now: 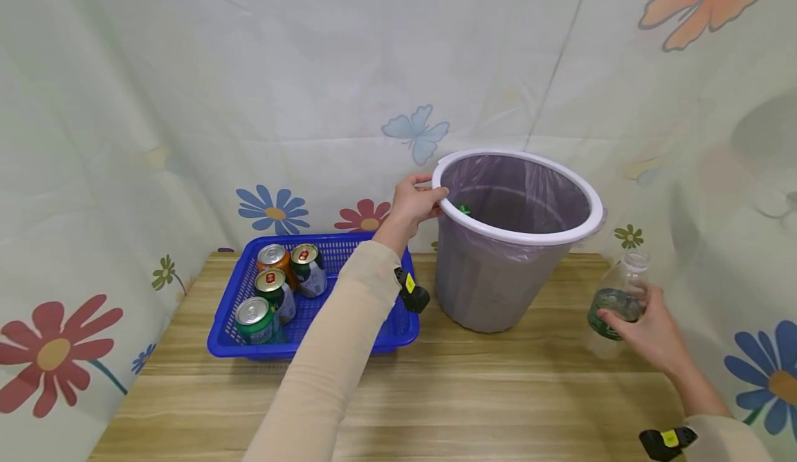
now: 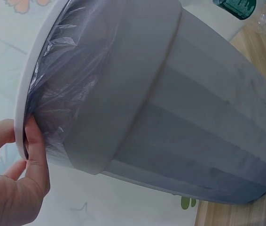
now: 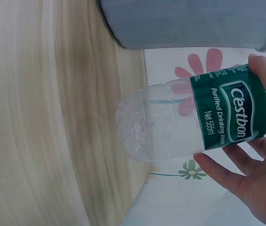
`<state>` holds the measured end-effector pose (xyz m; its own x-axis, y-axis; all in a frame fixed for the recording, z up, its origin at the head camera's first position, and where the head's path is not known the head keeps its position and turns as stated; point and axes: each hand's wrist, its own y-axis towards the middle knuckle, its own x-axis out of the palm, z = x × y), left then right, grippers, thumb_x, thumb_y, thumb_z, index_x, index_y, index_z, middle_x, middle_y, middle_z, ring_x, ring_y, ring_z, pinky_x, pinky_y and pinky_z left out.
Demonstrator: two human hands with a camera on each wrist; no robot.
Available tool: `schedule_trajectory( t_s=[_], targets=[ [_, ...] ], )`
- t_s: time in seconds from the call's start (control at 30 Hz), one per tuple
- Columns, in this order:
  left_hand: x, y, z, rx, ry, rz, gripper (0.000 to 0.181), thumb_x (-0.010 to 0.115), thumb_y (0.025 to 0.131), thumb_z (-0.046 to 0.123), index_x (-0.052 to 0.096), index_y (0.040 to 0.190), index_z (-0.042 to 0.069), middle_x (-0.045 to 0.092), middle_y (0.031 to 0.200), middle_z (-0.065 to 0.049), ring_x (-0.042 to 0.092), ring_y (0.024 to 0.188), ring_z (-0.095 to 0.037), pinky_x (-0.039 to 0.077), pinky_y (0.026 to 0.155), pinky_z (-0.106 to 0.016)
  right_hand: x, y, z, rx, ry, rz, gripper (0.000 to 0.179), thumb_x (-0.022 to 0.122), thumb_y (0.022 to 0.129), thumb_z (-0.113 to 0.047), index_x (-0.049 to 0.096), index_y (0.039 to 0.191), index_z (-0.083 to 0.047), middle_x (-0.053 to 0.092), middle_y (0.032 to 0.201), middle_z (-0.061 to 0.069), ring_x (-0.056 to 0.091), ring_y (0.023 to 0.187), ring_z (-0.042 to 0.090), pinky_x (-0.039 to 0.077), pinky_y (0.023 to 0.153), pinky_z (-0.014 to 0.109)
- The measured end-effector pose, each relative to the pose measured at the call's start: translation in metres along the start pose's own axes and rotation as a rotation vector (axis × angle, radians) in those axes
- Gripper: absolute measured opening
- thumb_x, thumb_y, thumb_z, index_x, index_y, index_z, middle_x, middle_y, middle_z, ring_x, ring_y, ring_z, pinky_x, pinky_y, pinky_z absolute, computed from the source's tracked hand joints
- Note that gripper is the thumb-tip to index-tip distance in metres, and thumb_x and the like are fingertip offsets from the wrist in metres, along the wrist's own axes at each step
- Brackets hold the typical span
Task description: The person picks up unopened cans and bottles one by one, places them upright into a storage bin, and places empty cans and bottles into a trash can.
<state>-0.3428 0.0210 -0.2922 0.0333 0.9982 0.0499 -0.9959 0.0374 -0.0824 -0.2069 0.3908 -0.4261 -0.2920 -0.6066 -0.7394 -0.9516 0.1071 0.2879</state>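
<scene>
A grey trash can (image 1: 492, 282) with a white rim and a thin purple-tinted liner leans to one side on the table. My left hand (image 1: 416, 205) grips its rim at the left, thumb on one side and fingers on the other, as the left wrist view also shows. Off to the right, my right hand (image 1: 654, 330) holds a clear plastic water bottle (image 3: 170, 120) around its green label. The bottle has no cap on its neck and appears upright beside the can. Something small and green (image 1: 463, 209) shows inside the can near the left rim.
Left of the can, a blue plastic basket (image 1: 386, 341) holds several drink cans, among them a green can (image 1: 258, 320) and an orange can (image 1: 274, 260). Both stand on a wood-grain table (image 1: 473, 393). A flowered curtain (image 1: 324, 68) hangs close behind and at the sides.
</scene>
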Motion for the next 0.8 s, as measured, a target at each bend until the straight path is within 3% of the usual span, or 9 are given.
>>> schedule_trajectory(
  t_s=[0.8],
  targets=[
    [0.001, -0.001, 0.001, -0.009, -0.027, 0.007, 0.045, 0.067, 0.083, 0.011, 0.050, 0.124, 0.010, 0.060, 0.101, -0.011, 0.064, 0.072, -0.017, 0.056, 0.067, -0.026, -0.027, 0.014, -0.010, 0.016, -0.086, -0.065, 0.094, 0.066, 0.083, -0.036, 0.006, 0.141, 0.007, 0.031, 0.124, 0.047, 0.037, 0.103, 0.061, 0.036, 0.074, 0.069]
  ],
)
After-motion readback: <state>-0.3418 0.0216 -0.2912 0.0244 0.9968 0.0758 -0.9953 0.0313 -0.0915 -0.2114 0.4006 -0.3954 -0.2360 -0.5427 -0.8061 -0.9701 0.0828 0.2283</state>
